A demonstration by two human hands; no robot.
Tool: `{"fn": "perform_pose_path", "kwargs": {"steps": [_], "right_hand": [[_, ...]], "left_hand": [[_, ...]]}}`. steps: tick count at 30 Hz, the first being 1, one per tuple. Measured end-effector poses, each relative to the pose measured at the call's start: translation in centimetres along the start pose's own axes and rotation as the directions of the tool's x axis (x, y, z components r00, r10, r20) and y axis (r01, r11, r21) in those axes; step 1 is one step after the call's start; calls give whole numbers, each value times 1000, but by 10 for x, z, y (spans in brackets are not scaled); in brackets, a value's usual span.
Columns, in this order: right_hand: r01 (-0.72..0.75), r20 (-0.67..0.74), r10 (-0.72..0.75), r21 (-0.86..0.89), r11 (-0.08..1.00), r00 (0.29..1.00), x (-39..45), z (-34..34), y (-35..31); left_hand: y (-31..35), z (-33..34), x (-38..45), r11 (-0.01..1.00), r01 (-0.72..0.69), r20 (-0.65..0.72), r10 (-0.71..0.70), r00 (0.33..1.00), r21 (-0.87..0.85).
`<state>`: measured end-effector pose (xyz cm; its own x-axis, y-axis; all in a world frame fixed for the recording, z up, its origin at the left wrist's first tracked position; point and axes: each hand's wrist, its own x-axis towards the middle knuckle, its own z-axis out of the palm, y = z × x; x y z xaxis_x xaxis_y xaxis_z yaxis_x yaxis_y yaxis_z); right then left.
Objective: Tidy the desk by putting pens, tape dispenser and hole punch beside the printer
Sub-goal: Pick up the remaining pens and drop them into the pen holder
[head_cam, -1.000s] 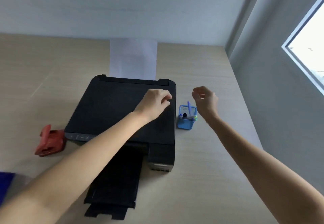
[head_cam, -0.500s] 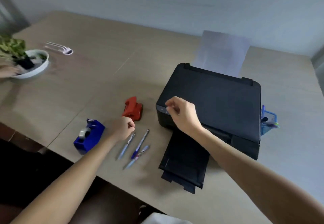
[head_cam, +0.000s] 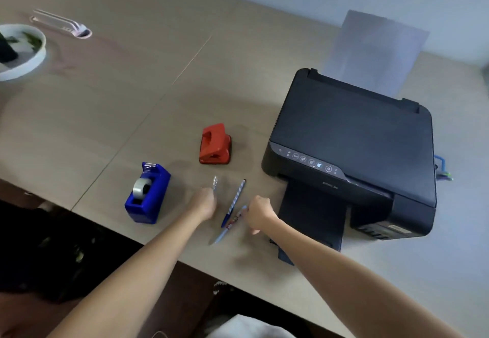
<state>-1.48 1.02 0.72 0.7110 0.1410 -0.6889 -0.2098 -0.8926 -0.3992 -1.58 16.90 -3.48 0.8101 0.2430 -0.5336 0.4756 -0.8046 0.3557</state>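
Three pens lie on the desk left of the black printer (head_cam: 352, 136). My left hand (head_cam: 203, 204) is closed in a fist around the leftmost silver pen (head_cam: 214, 182), whose tip sticks out above my knuckles. My right hand (head_cam: 258, 213) has its fingers closed on the upper end of the patterned light-blue pen (head_cam: 227, 228). Between my hands the striped blue pen (head_cam: 236, 196) lies untouched. The blue tape dispenser (head_cam: 146, 194) stands to the left of my left hand. Further back sits the red hole punch (head_cam: 214, 144).
The printer's output tray (head_cam: 312, 213) sticks out toward the desk's front edge, just right of my right hand. A blue pen holder (head_cam: 440, 168) peeks out behind the printer's right side. A white bowl with a plant (head_cam: 29, 59) and a pale clip-like object (head_cam: 63, 24) lie far left.
My view has swung left and down from the printer. Both hands have dropped from the printer to the pens; the right one came down off the printer's front and closed on the patterned pen.
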Motion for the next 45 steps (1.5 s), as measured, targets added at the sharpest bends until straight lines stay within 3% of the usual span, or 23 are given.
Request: {"fn": "perform_pose_path", "kwargs": {"steps": [3, 6, 9, 13, 16, 20, 25, 30, 32, 35, 41, 45], "right_hand": [[-68, -42, 74, 135, 989, 996, 8, 16, -1], [-106, -133, 120, 109, 988, 984, 24, 26, 4], [-127, -117, 148, 169, 977, 982, 22, 19, 1], [-108, -126, 137, 211, 971, 983, 14, -2, -1], [15, -228, 57, 301, 953, 972, -1, -21, 2], [263, -379, -109, 384, 885, 919, -41, -53, 16], [533, -609, -213, 409, 740, 764, -103, -119, 58], [682, -850, -35, 396, 615, 525, -141, -213, 137], [658, -891, 75, 386, 646, 448, -143, -247, 177], [575, -913, 209, 386, 722, 351, -140, -286, 245], [442, -870, 293, 460, 770, 396, -104, -319, 325], [383, -873, 253, 421, 823, 416, -71, -329, 349]], "left_hand": [[9, -2, 7, 988, -35, -35, 30, 999, -148], [24, -1, 8, 987, -75, 10, 77, 997, -144], [32, 7, 8, 990, -120, 61, 124, 990, -68], [37, 13, 6, 974, -139, 46, 132, 990, 182], [35, 16, 6, 962, -164, 21, 163, 986, 220], [22, -4, -5, 946, -267, 98, 253, 962, 181], [41, -58, -21, 943, -327, 132, 317, 939, 62], [144, -139, -70, 891, -453, 175, 451, 875, -35], [198, -151, -88, 843, -532, 204, 537, 819, -83], [290, -130, -98, 743, -669, 241, 652, 719, -19], [456, -41, -95, 643, -761, 231, 730, 643, 85], [528, 21, -79, 575, -754, 252, 715, 652, 317]]}}
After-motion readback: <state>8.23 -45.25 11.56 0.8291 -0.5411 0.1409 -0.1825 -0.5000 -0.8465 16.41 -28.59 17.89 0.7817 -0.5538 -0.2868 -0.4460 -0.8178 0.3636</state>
